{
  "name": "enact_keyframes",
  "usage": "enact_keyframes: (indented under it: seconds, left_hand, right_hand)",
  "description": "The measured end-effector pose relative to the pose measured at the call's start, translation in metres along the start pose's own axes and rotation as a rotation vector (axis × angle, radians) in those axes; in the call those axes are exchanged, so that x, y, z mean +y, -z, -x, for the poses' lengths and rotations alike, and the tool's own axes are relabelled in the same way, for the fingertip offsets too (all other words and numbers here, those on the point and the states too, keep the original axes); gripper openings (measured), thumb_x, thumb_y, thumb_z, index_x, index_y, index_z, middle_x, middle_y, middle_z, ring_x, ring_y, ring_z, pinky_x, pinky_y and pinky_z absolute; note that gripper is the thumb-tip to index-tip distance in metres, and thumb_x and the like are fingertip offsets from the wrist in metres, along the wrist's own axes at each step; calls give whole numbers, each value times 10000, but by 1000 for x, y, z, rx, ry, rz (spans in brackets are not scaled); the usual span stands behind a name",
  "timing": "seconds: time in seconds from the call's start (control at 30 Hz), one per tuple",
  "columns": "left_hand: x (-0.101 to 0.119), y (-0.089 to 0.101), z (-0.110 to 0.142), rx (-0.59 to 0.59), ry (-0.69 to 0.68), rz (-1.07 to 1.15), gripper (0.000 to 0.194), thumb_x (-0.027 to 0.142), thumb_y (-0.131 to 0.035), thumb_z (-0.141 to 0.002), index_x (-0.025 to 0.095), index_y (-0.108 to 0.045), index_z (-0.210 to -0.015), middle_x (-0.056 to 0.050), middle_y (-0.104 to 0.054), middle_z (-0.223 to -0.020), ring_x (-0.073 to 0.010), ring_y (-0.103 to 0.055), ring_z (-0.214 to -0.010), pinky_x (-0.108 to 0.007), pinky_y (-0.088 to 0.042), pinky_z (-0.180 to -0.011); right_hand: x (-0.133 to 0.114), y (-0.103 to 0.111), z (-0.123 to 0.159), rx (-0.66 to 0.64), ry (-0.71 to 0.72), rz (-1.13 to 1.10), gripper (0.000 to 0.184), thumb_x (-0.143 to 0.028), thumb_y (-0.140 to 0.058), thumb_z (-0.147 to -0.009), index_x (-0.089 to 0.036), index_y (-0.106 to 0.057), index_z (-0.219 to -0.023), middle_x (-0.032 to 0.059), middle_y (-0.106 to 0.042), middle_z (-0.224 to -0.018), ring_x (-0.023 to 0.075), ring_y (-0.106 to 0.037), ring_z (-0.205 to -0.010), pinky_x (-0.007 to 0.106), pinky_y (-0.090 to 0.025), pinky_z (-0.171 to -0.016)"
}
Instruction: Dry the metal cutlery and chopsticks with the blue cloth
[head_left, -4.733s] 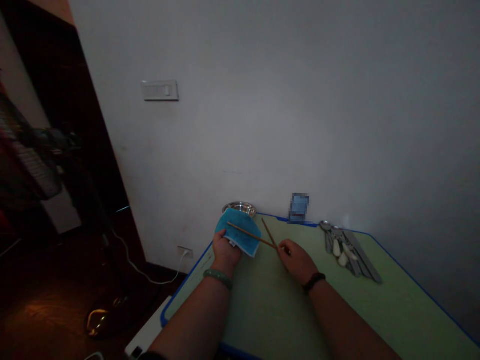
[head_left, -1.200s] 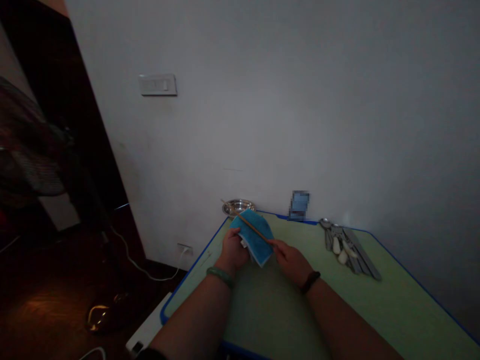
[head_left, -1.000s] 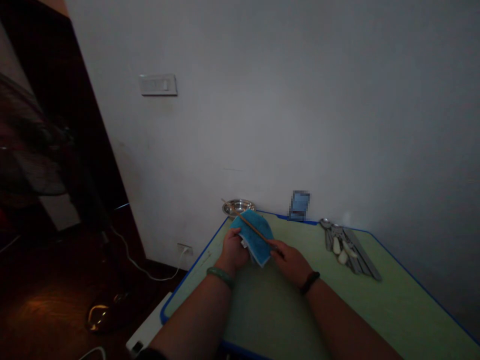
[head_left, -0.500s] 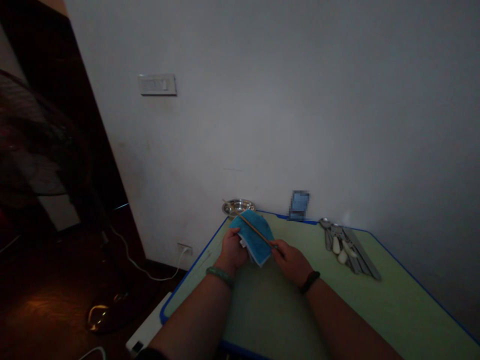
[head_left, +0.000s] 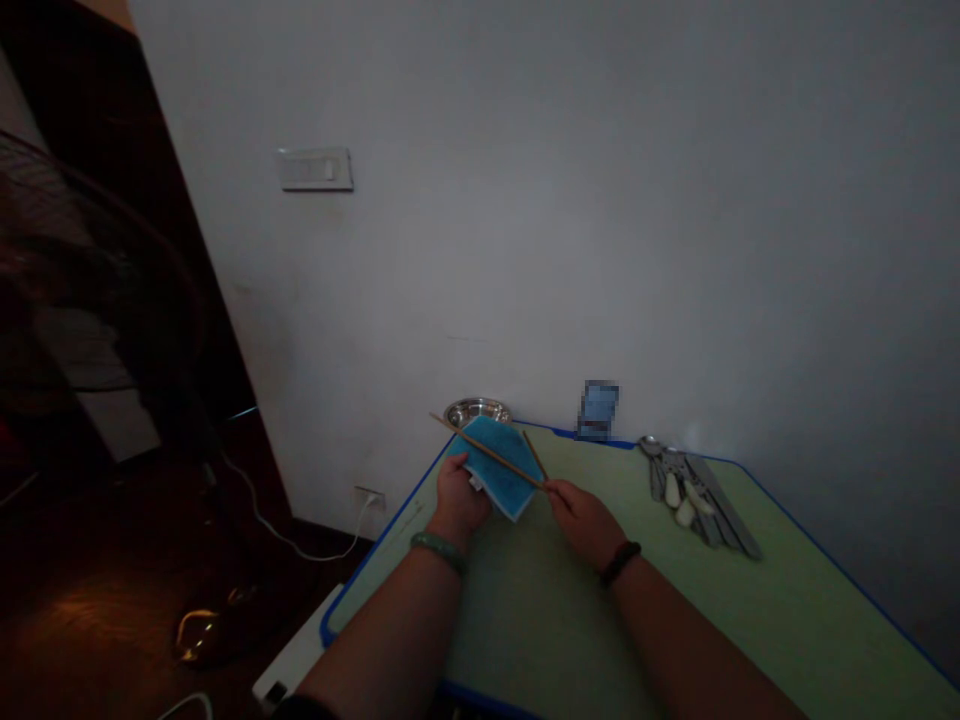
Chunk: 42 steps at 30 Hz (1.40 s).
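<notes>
My left hand (head_left: pixel 459 492) is closed on a blue cloth (head_left: pixel 501 464), held over the far left part of the green table (head_left: pixel 570 610). My right hand (head_left: pixel 583 518) pinches the near ends of two thin wooden chopsticks (head_left: pixel 489 453). One stick lies across the cloth and points up-left past it. The other stick angles up behind the cloth. A green bangle is on my left wrist and a dark band on my right.
A small metal bowl (head_left: pixel 477 411) stands at the table's far left corner. A pile of metal spoons and cutlery (head_left: pixel 696 497) lies at the far right. A blurred blue object (head_left: pixel 598 410) leans at the wall. Left of the table are a fan and floor cables.
The chopsticks have spread apart and the long one now reaches further left across the cloth. My left hand has opened the cloth flatter and shifted it slightly left.
</notes>
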<state>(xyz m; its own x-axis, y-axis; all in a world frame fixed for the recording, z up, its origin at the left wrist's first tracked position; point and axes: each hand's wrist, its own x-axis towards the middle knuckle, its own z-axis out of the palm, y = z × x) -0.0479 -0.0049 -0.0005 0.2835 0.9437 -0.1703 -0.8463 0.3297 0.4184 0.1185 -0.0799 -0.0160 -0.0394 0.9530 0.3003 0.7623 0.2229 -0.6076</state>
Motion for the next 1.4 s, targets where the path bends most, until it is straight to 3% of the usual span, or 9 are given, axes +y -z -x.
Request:
enact_keyframes:
  seconds: [0.3, 0.6, 0.7, 0.87, 1.0, 1.13, 1.4]
  left_hand:
    - [2, 3, -2, -34, 38, 69, 265, 204, -436, -634, 116, -636, -783, -85, -680, -663, -257, -653, -738, -430, -476, -798]
    - [5, 1, 2, -12, 37, 24, 227, 198, -424, -662, 127, -623, -745, -69, -669, -622, -233, -643, -612, -425, -489, -764]
    - [6, 3, 1, -16, 42, -1, 209, 203, -406, -687, 146, -606, -665, -43, -640, -535, -204, -613, -506, -414, -495, -750]
    - [5, 3, 0, -29, 29, 2, 222, 206, -391, -694, 148, -595, -628, -46, -642, -533, -212, -617, -514, -427, -500, -729]
    - [4, 0, 3, -48, 45, 40, 217, 204, -393, -688, 140, -591, -627, -51, -635, -513, -206, -599, -470, -429, -508, -690]
    - [4, 2, 3, -2, 28, 34, 228, 204, -388, -705, 139, -595, -636, -50, -628, -494, -198, -588, -443, -395, -517, -631]
    - [6, 3, 2, -6, 22, 63, 219, 200, -416, -679, 132, -620, -720, -55, -651, -562, -222, -624, -531, -418, -509, -703]
  right_hand:
    - [5, 1, 0, -10, -120, -44, 315, -325, -331, -848, -196, -597, -958, 53, -651, -904, 167, -583, -847, 276, -423, -738]
    - [7, 7, -4, -40, -233, -21, 298, -327, -359, -818, -181, -619, -828, 41, -653, -790, 158, -581, -752, 250, -412, -640]
    - [6, 16, -5, -26, -221, -7, 279, -302, -378, -804, -180, -629, -801, 42, -656, -794, 156, -576, -773, 249, -413, -665]
    - [15, 28, 6, 45, -213, 72, 286, -314, -364, -820, -183, -618, -817, 38, -643, -810, 155, -568, -788, 259, -418, -700]
    - [26, 29, 19, 119, -160, 116, 310, -290, -335, -831, -164, -619, -841, 76, -629, -893, 172, -554, -874, 285, -415, -790]
    - [31, 28, 26, 130, -145, 15, 322, -309, -326, -840, -177, -586, -977, 69, -619, -998, 177, -548, -960, 306, -408, -860]
    - [30, 27, 29, 138, -105, -20, 308, -338, -371, -821, -181, -588, -974, 68, -621, -990, 185, -555, -945, 315, -420, -850]
